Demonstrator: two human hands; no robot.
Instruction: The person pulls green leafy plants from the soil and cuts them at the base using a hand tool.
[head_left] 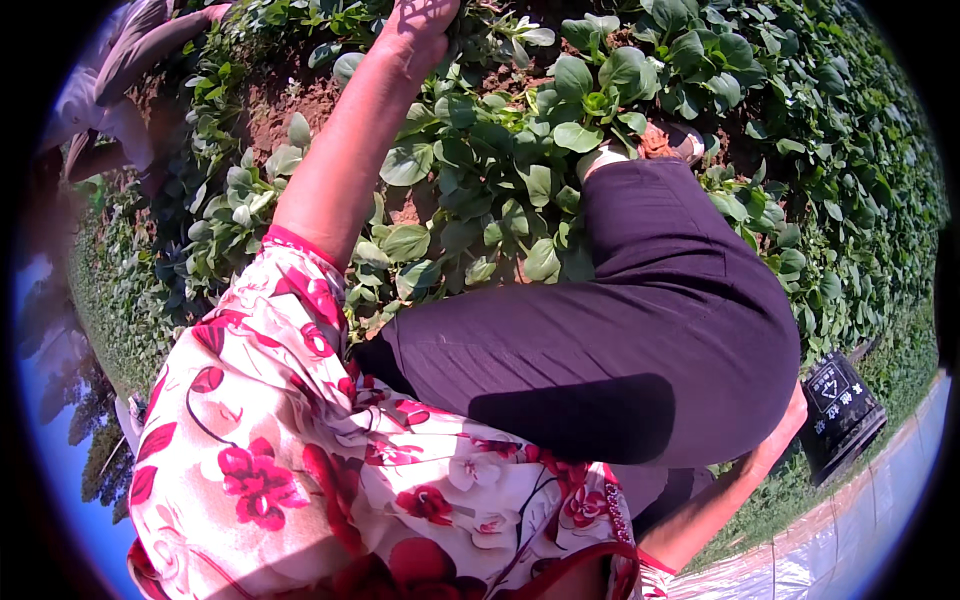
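My left arm stretches far ahead to the top edge, over broad-leaved green plants growing in reddish soil. Only the back part of my left hand shows; its fingers are cut off by the frame, so any hold is hidden. On the right, my right hand is down beside my bent knee in dark trousers. The leg hides most of its fingers, and I cannot see anything in it. Close by that hand is a black box-like container with pale markings.
My foot in a brown shoe is among the plants. At the upper left, another person in greyish clothes bends over the rows. Dense foliage covers the right side. A pale, shiny strip borders the field at the lower right.
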